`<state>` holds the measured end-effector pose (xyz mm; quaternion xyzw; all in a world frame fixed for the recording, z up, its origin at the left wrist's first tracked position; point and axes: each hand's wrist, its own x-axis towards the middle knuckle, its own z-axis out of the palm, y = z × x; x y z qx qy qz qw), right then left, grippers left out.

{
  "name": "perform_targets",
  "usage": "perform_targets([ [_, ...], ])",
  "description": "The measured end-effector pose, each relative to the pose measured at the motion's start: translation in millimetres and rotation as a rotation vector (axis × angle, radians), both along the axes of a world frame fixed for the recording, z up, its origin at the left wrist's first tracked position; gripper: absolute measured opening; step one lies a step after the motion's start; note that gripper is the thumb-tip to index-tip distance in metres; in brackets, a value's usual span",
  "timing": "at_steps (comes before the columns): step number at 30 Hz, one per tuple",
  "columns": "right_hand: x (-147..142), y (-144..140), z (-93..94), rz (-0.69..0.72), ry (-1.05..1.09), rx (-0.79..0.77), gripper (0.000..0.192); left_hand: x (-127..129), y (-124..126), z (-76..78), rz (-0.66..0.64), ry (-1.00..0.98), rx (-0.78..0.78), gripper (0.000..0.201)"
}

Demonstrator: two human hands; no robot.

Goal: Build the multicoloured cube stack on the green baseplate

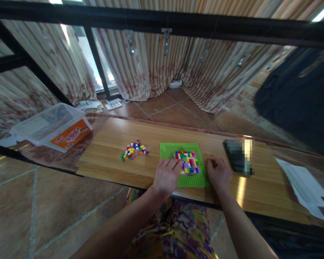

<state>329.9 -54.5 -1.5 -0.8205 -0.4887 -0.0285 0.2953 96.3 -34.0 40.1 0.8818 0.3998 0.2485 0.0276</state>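
Observation:
A green studded baseplate (167,148) lies on the wooden table. On it sits a flat block of multicoloured toy bricks (189,162), packed closely together. My left hand (166,177) rests over the plate's left part, fingers stretched out and fingertips at the block's left edge; its thumb is hidden. Beside the plate's right edge, my right hand (219,173) is closed with curled fingers, and whether anything is inside cannot be seen. Loose small bricks (132,149) lie in a scattered pile left of the plate.
A phone-like dark device (234,156) lies right of my right hand. A white sheet-like item (305,185) is at the table's right end. Beyond the left end stands a clear plastic box (54,122) with an orange label. A dark frame bar (162,19) crosses above.

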Motion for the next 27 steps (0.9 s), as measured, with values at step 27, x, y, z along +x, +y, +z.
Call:
perform_targets([
  [27,4,0,-3.6,0.012,-0.055,-0.015,0.032,-92,52,-15.2,0.505,0.021,-0.067,0.016],
])
